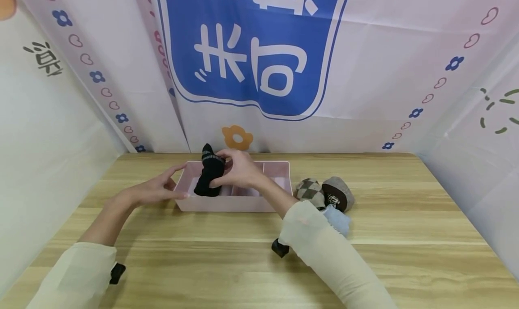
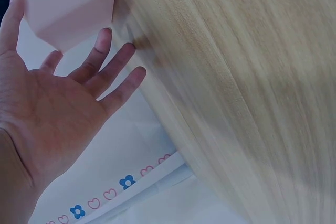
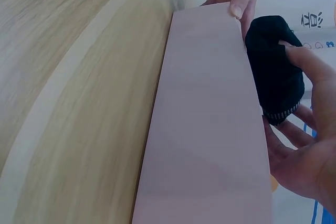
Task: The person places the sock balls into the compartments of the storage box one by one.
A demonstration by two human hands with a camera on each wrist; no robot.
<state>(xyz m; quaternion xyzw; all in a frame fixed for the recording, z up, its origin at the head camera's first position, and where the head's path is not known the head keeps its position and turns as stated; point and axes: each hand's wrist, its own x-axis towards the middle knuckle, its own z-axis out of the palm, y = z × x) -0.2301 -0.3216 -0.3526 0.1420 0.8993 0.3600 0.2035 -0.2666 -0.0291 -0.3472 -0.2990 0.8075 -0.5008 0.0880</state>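
Note:
A black sock (image 1: 211, 174) with grey stripes near its cuff is over the left compartment of a pink divided box (image 1: 227, 204). Pinching it between thumb and fingers is my right hand (image 1: 241, 168), which reaches across the box from the right. In the right wrist view the folded black sock (image 3: 275, 66) overlaps the rim, thumb on one side and fingers on the other. My left hand (image 1: 156, 188) is at the box's left end with thumb and index finger at its corners. Its fingers are spread and fairly straight in the left wrist view.
Right of the box lie a checked sock (image 1: 310, 192), a grey and dark brown sock (image 1: 338, 194) and a light blue sock (image 1: 337, 220), bunched together near my right forearm. A printed cloth backdrop (image 1: 361, 97) rises behind the wooden table (image 1: 211, 268).

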